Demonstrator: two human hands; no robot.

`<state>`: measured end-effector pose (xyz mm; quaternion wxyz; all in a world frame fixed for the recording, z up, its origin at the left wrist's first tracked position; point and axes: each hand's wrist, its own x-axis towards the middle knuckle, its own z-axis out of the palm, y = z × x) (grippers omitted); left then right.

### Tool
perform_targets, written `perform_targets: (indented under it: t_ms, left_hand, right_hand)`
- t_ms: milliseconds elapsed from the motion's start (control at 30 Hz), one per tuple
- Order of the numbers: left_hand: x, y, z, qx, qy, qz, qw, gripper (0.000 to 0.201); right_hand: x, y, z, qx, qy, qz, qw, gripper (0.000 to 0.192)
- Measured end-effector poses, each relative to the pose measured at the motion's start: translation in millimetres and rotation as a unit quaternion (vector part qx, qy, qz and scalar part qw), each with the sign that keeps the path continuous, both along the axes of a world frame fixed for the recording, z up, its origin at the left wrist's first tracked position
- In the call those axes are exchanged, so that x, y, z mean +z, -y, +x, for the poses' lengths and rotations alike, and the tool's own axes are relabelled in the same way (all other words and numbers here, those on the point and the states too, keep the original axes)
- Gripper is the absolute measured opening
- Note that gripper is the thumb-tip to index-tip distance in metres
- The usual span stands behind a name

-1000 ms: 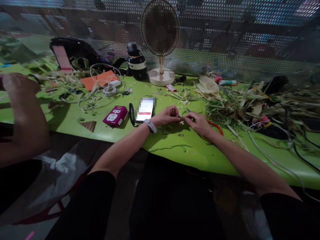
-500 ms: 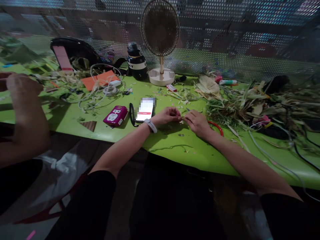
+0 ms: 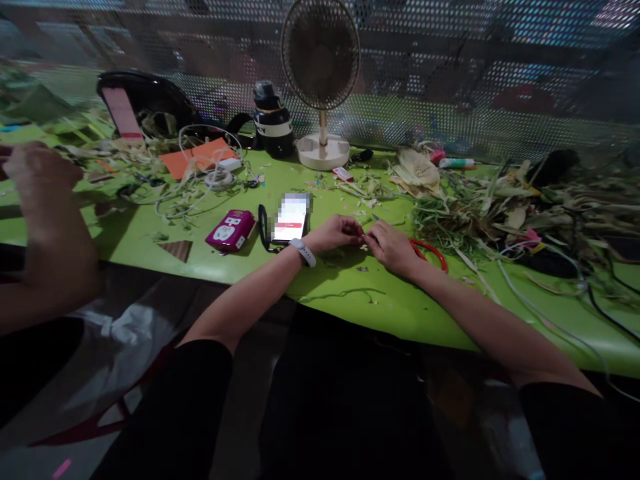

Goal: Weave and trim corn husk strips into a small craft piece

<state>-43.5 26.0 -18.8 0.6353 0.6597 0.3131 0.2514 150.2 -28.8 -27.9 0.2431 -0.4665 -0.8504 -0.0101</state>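
My left hand (image 3: 336, 233) and my right hand (image 3: 391, 246) meet fingertip to fingertip over the green table (image 3: 350, 293), pinching a small pale strip of dried leaf (image 3: 365, 239) between them. A white watch band (image 3: 303, 251) sits on my left wrist. Red-handled scissors (image 3: 430, 252) lie on the table just behind my right hand. A lit phone (image 3: 291, 218) lies left of my left hand, and a magenta device (image 3: 231, 231) lies beside it.
A pale desk fan (image 3: 321, 80) and a black bottle (image 3: 273, 123) stand at the back by a perforated screen. Heaped dried leaves (image 3: 500, 207) and cables fill the right side. Cords and an orange card (image 3: 200, 158) lie left. Another person's arm (image 3: 45, 220) reaches in at far left.
My right hand has closed in toward my left, shortening the gap between the fingertips. The view has tilted slightly. The other person's hand has shifted a little.
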Motion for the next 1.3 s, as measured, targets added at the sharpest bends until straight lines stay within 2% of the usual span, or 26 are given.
perform_targets:
  t_ms: [233,467,567,667,800,900,967,1133,1300]
  left_hand:
    - [-1.6,2.1,3.5,0.014,-0.016,0.009,1.000,0.017]
    - [-0.3,4.5,4.6,0.010,-0.056,0.110,0.992,0.009]
    - [0.0,5.3,4.0,0.008,-0.074,0.167,0.983,0.012]
    - [-0.5,5.1,2.9,0.007,-0.077,0.189,0.979,0.013]
    - [-0.2,3.0,0.2,0.003,-0.056,0.174,0.983,0.013]
    - [1.1,0.7,-1.8,-0.008,-0.018,0.109,0.994,0.011]
    - [1.9,-0.8,-2.9,-0.012,0.003,0.062,0.998,0.011]
    - [2.3,-3.0,-5.4,-0.012,0.039,0.032,0.999,0.018]
    - [2.0,-3.2,-7.3,-0.016,0.053,0.028,0.998,0.028]
  right_hand:
    - [-2.3,-0.3,-0.4,-0.007,-0.002,-0.005,1.000,0.027]
    - [2.6,2.9,-3.2,-0.004,0.070,0.066,0.995,0.035]
    - [2.7,4.3,-4.7,-0.010,0.076,0.099,0.992,0.037]
    - [2.4,5.6,-6.1,-0.007,0.062,0.109,0.992,0.036]
    - [4.6,4.2,-4.4,0.004,-0.024,0.064,0.998,0.030]
    - [7.8,-0.2,3.7,-0.021,-0.135,0.019,0.990,0.021]
    - [9.4,-3.2,10.7,-0.019,-0.172,-0.016,0.985,0.015]
    - [7.0,-5.5,16.5,0.063,-0.127,-0.072,0.987,0.015]
    - [1.9,-4.3,10.7,0.073,-0.110,-0.075,0.988,0.019]
